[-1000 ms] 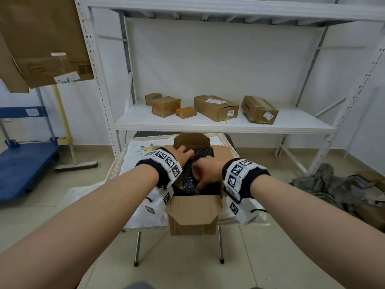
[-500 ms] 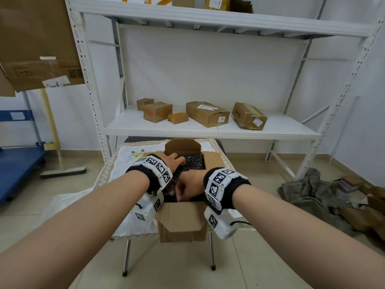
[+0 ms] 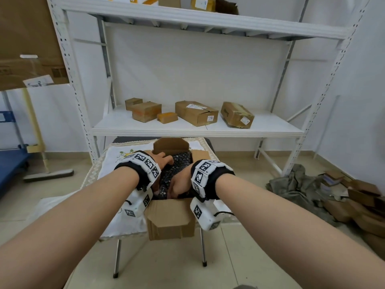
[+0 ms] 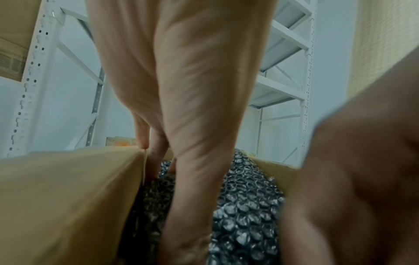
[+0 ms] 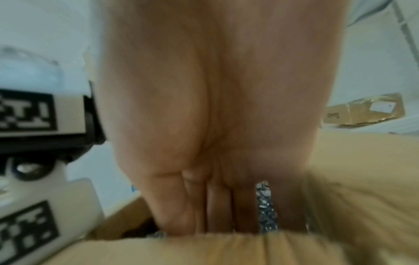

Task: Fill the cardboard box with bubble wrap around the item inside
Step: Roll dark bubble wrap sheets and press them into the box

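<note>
An open cardboard box [image 3: 170,215] stands on a small cloth-covered table, filled with dark bubble wrap [image 3: 182,160]. The item inside is hidden under the wrap. My left hand [image 3: 164,160] lies on the wrap at the box's far left. In the left wrist view its straight fingers [image 4: 156,161] slide down between the box wall [image 4: 68,197] and the bubble wrap [image 4: 247,206]. My right hand [image 3: 180,184] presses into the near side. In the right wrist view its straight fingers [image 5: 217,211] point down between the near wall [image 5: 204,251] and the bubble wrap [image 5: 265,206].
The table [image 3: 116,161] stands in front of a white shelf rack [image 3: 198,130] with several cardboard parcels. A heap of cloth and flattened cardboard [image 3: 302,184] lies on the floor at the right. A blue cart [image 3: 10,165] and a floor squeegee [image 3: 48,174] are at the left.
Both hands have stayed in the box. The right hand has sunk lower at the near wall, and the left fingers have spread further over the wrap. The head view has tilted upward.
</note>
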Available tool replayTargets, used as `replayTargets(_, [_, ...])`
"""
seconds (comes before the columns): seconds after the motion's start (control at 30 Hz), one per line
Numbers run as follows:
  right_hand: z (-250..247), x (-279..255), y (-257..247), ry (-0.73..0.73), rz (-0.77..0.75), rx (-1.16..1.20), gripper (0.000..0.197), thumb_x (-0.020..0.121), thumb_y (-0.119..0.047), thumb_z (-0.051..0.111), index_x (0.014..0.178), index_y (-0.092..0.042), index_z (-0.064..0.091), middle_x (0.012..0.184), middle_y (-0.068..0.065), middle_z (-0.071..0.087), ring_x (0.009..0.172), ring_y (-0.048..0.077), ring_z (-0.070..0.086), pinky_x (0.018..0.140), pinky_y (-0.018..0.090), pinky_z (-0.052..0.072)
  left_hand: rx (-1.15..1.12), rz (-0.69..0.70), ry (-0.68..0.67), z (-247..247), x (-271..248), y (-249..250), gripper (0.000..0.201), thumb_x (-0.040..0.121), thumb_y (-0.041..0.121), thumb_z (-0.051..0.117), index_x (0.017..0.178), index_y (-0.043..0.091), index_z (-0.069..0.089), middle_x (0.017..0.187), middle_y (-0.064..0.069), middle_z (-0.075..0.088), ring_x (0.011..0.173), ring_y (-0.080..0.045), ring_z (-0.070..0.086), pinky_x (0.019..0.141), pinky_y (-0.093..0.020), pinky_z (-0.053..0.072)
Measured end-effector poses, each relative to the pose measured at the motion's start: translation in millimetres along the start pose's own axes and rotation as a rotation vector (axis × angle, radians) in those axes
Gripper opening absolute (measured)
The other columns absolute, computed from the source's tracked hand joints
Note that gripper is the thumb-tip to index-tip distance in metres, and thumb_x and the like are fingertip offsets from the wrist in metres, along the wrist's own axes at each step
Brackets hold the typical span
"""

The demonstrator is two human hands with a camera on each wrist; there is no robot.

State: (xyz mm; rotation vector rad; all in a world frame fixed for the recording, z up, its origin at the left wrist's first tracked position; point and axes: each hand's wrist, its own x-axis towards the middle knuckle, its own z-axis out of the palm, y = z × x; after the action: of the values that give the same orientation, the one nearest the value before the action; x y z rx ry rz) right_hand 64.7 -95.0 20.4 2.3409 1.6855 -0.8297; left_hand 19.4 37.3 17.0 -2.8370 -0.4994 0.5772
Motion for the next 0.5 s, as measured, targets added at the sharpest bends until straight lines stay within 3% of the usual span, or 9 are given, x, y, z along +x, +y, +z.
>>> replayTargets(0.03, [-4.4, -3.4, 0.9, -0.005, -0.031, 0.043, 0.031, 0.098, -0.013, 0.053, 0.127, -0.010, 0.066, 0.132, 0.011, 0.063, 0.117, 0.026, 0.059, 0.095, 0.030, 0.049, 0.007, -0.003, 0.003, 0.3, -0.6, -1.1, 0.116, 0.044, 0.049, 0.091, 0.138, 0.034, 0.026, 0.130, -0.001, 0.038, 0.109, -0.031, 0.053, 0.081, -0.038, 0.048])
replayTargets(0.13, [-9.0, -9.0, -2.3, -0.050, -0.114, 0.353, 0.030, 0.098, -0.003, 0.050, 0.122, -0.006, 0.067, 0.113, 0.011, 0.069, 0.089, 0.017, 0.063, 0.063, 0.017, 0.055, -0.015, -0.005, 0.012, 2.5, -1.1, -5.4, 0.094, 0.066, 0.034, 0.083, 0.141, 0.034, 0.026, 0.132, -0.003, 0.036, 0.115, -0.035, 0.049, 0.082, -0.040, 0.045])
replayTargets(0.2, [-8.4, -9.2, -5.4, -0.097, -0.142, 0.412, 0.032, 0.098, 0.001, 0.047, 0.122, -0.011, 0.064, 0.111, 0.008, 0.066, 0.083, 0.012, 0.062, 0.054, 0.013, 0.051, -0.050, 0.002, 0.013, 5.2, 2.6, -9.8, 0.081, 0.076, 0.027, 0.075, 0.142, 0.033, 0.028, 0.133, -0.005, 0.036, 0.113, -0.034, 0.051, 0.076, -0.036, 0.040])
replayTargets(0.3, [-8.2, -3.1, -11.2, -0.140, -0.143, 0.374, 0.032, 0.100, 0.004, 0.041, 0.120, -0.015, 0.057, 0.105, 0.004, 0.063, 0.068, 0.002, 0.058, 0.043, 0.009, 0.044, -0.074, 0.004, 0.014, 7.1, 6.8, -13.5, 0.081, 0.076, 0.022, 0.075, 0.140, 0.036, 0.030, 0.133, -0.004, 0.037, 0.114, -0.031, 0.050, 0.073, -0.035, 0.040])
replayTargets(0.37, [-6.0, 3.9, -18.3, -0.170, -0.123, 0.267, 0.026, 0.103, 0.000, 0.038, 0.118, -0.014, 0.054, 0.102, -0.002, 0.059, 0.075, 0.004, 0.051, 0.054, 0.007, 0.045, -0.086, -0.002, -0.004, 6.5, 8.3, -13.2, 0.082, 0.073, 0.019, 0.076, 0.139, 0.037, 0.031, 0.132, -0.003, 0.038, 0.115, -0.031, 0.050, 0.074, -0.035, 0.041])
replayTargets(0.43, [-2.4, 8.1, -27.3, -0.189, -0.115, 0.123, 0.032, 0.105, -0.006, 0.037, 0.130, -0.012, 0.055, 0.132, 0.002, 0.055, 0.101, 0.012, 0.048, 0.088, 0.016, 0.042, -0.088, -0.010, -0.016, 6.2, 8.7, -13.0, 0.084, 0.070, 0.018, 0.079, 0.137, 0.039, 0.032, 0.130, -0.002, 0.038, 0.114, -0.030, 0.049, 0.075, -0.035, 0.041])
replayTargets(0.5, [-0.9, 9.9, -34.3, -0.169, -0.071, 0.025, 0.036, 0.106, -0.015, 0.039, 0.139, -0.011, 0.051, 0.151, 0.008, 0.041, 0.127, 0.022, 0.041, 0.108, 0.030, 0.030, -0.088, -0.013, -0.013, 8.1, 8.7, -13.5, 0.085, 0.070, 0.019, 0.079, 0.137, 0.040, 0.032, 0.131, -0.002, 0.038, 0.113, -0.030, 0.048, 0.075, -0.036, 0.042])
